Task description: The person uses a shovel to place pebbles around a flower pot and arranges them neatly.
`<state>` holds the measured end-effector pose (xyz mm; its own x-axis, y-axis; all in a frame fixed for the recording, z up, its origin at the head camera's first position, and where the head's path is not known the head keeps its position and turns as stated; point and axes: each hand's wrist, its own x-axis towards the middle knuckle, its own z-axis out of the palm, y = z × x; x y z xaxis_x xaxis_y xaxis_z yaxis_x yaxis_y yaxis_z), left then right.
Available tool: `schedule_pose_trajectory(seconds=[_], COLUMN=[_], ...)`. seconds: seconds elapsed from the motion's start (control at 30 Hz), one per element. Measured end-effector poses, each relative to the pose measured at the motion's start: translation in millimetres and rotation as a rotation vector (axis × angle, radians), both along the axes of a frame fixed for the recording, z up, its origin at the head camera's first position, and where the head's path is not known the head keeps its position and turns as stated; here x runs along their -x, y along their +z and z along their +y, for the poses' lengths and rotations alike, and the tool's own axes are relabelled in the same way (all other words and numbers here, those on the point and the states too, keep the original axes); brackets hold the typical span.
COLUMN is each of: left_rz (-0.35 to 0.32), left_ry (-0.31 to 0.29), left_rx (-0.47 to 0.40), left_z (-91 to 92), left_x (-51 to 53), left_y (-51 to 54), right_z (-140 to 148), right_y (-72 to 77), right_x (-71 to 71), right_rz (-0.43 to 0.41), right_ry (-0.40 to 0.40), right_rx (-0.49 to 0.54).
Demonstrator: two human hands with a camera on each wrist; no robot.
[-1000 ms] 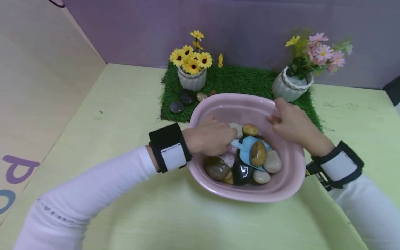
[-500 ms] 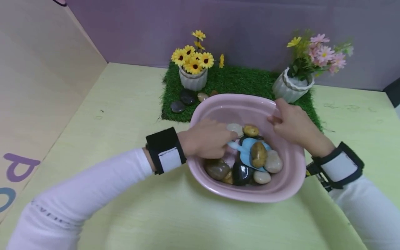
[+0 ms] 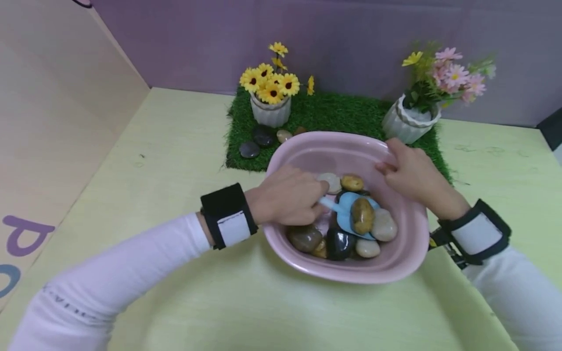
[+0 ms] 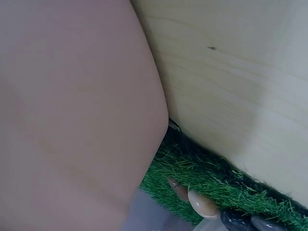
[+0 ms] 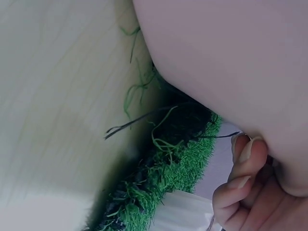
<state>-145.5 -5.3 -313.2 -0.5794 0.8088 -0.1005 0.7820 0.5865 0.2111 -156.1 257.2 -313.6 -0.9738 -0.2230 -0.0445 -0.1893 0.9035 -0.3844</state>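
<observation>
Holding scoop w/ L hand, tub w/ R hand; got 1 stone aboard, not yet out, w/ more left.

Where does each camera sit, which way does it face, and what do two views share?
Head: on the head, facing forward and down at the basin; the left hand, right hand and sleeves show.
Left wrist: on that wrist, facing past what looks like the basin's outside to table, grass and stones; no hand plainly shows.
Right wrist: on that wrist, facing grass and a pot; fingers show.
Head and left wrist share the stones.
</observation>
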Motion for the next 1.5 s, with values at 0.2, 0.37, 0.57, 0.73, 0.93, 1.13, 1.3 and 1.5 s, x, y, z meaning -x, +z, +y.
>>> schedule_pose_trajectory(seconds=[0.2, 0.37, 0.57, 0.73, 0.93, 1.13, 1.3, 1.5], left_rz=[0.031, 0.038, 0.047, 0.060, 0.081, 0.094, 0.080, 0.078], left_ry=[-0.005, 0.005, 0.031, 0.033, 0.048, 0.062, 0.095, 0.120], left_rx=[-0.021, -0.059, -0.095, -0.108, -0.156, -0.194, -0.217, -0.256], left_z=[-2.9, -4.4, -4.9, -5.0, -6.8, -7.3, -7.7, -7.6], left_x=[-1.9, -3.5, -4.4, -4.7, -5.6, -5.9, -6.0, -5.5], left_y=[0.2, 2.0, 3.3, 3.0, 2.7, 2.1, 2.6, 3.7], right_z=[-1.5, -1.2, -1.0, 0.6, 4.0, 3.8, 3.7, 5.6], right_y=[0.9, 1.7, 1.9, 0.1, -1.8, -0.7, -0.4, -0.9], right_x=[0.7, 0.3, -0.2, 0.4, 1.4, 0.2, 1.5, 1.4], right_rz=[-0.019, -0.023, -0.009, 0.009, 0.052, 0.013, 0.005, 0.091], right_ry=[-0.004, -0.011, -0.015, -0.013, 0.034, -0.002, 0.008, 0.063], right_rx=[0.014, 0.011, 0.004, 0.007, 0.031, 0.038, 0.018, 0.010])
